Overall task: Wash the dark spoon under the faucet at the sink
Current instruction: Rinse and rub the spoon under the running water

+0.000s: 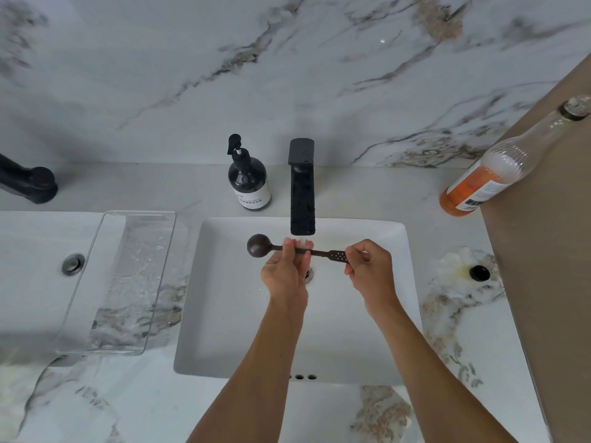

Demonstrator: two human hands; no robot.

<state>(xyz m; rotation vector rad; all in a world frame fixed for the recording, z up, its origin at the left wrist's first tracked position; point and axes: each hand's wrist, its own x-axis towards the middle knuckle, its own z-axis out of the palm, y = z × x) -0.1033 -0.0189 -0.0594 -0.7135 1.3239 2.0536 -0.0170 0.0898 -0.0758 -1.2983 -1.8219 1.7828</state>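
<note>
I am seeing both forearms reaching over the near rim of the sink (pixel 198 314). My left hand (pixel 284 273) is pinching the dark spoon (pixel 297 250) mid-handle; my right hand (pixel 371 266) is gripping its perforated end. The spoon is lying level just below the faucet (pixel 302 193), water running. A soap bottle (pixel 248 183) is standing beyond on the bench (pixel 473 340).

A bathroom is indicated: two white basins (pixel 224 314) set in marble, black faucet (pixel 302 193), soap pump (pixel 248 183) at the far edge.
</note>
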